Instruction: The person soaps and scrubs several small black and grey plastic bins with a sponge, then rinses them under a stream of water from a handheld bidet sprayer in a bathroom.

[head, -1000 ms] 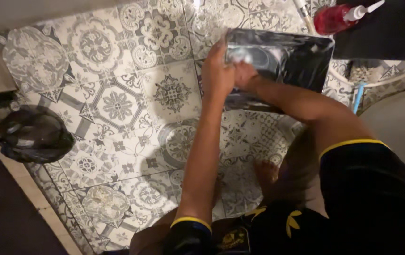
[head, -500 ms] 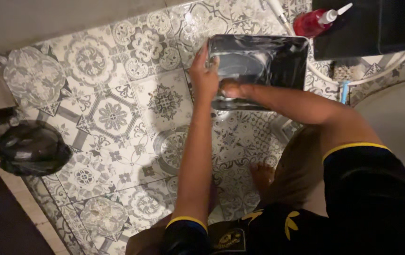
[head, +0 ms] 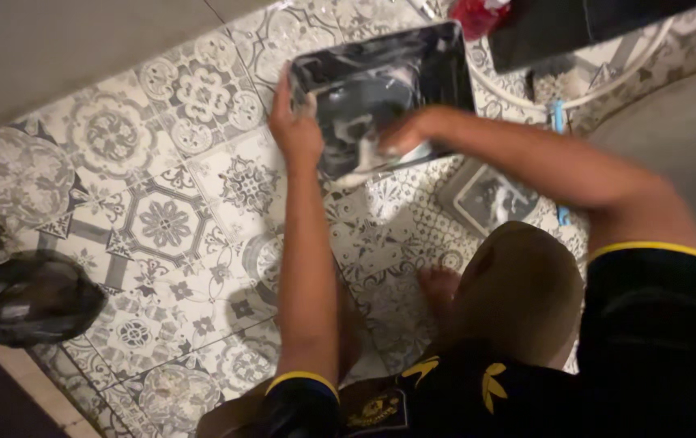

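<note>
Left hand (head: pixel 295 134) grips the left rim of the tray (head: pixel 437 69), holding it tilted on the tiled floor (head: pixel 161 219). Right hand (head: pixel 401 134) presses inside the soapy tray; its grip cannot be told. A black bag (head: pixel 32 296) lies well apart.

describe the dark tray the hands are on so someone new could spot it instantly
Start from the patterned grey and white floor tiles and follow the two bare arms up to the top centre. There the left hand grips the near-left edge of a dark rectangular metal tray while the right hand rubs inside it. Unlike the smaller clear container lower right, it is larger, black and streaked with white suds.
</note>
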